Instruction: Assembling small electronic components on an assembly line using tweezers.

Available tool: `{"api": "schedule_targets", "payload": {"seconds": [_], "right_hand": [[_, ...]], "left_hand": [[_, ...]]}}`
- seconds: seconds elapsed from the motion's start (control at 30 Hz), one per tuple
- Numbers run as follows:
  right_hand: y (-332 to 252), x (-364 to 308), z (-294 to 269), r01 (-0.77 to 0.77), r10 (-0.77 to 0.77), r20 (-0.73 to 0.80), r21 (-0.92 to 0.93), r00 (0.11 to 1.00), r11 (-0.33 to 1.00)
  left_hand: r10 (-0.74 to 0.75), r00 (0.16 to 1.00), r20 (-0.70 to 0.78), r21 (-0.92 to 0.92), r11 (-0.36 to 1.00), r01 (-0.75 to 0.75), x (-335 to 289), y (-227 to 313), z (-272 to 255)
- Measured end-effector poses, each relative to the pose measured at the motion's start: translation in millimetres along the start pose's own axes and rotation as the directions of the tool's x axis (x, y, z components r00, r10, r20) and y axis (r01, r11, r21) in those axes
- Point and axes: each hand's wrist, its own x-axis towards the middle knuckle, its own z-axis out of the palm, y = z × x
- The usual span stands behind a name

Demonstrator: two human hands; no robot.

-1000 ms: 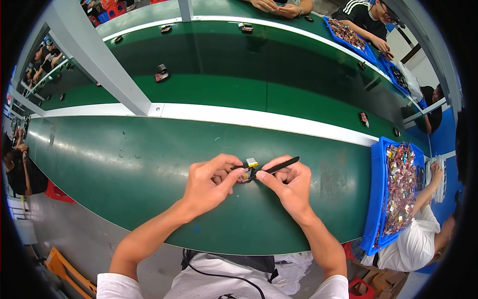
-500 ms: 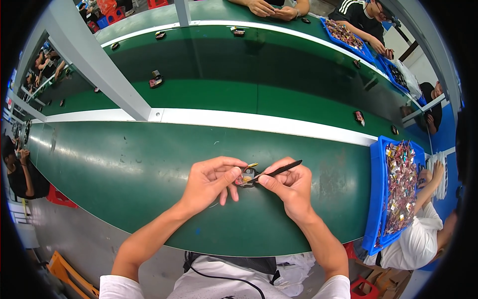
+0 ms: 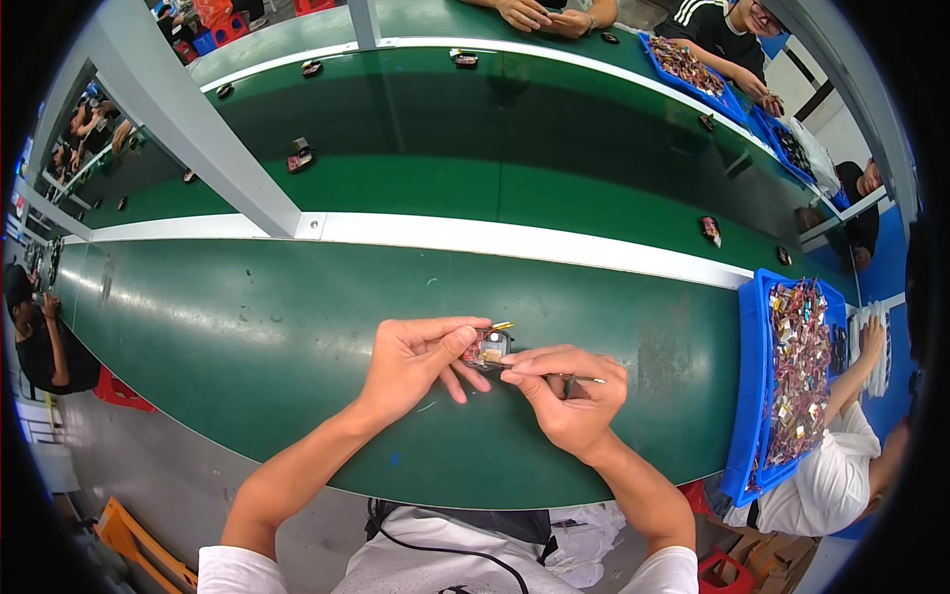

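Right now both hands meet over the near edge of the green belt (image 3: 247,346). Left hand (image 3: 416,361) pinches a small part (image 3: 488,347) between thumb and forefinger, other fingers loosely curled below it; part looks like a tiny pale block with a reddish face and a brass-coloured tip, held just above the belt. Right hand (image 3: 564,391) is closed in a pencil grip on a thin dark tool (image 3: 584,378), forefinger stretched out so the tip sits at the part.

My take on doing this well: keep the left pinch firm and low, brace both wrists on the belt, and bring the tool in square to the part so it can't slip off the edge. Small moves only.

Containers: a blue tray (image 3: 742,396) sits to the right, touching the belt edge, heaped with small mixed-colour parts, mostly red and silver. Another blue tray (image 3: 693,79) with similar parts lies across the far belt by other workers. Single parts are scattered along the far belt.
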Motion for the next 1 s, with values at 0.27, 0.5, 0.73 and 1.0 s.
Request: {"api": "schedule_targets", "payload": {"seconds": [0.27,0.5,0.73,1.0], "right_hand": [[-0.3,0.4,-0.4,-0.055,0.055,0.040,0.015,0.998,0.998],[2.9,0.6,0.0,-0.046,0.045,0.028,0.016,0.999,0.999],[3.3,-1.8,0.8,-0.064,0.064,-0.006,-0.004,0.998,0.998],[3.9,-2.7,-0.5,-0.226,0.227,-0.028,0.047,0.973,0.973]], "left_hand": [[0.011,1.000,0.000,-0.004,1.000,-0.011,-1.1,-2.9,-0.7],[-0.005,1.000,0.005,-0.033,0.999,0.006,-0.7,-0.9,0.0],[0.031,0.999,-0.011,0.009,0.999,-0.031,-1.7,-0.8,2.3],[0.044,0.997,-0.060,0.030,0.999,-0.042,-3.0,-3.0,4.8]]}}
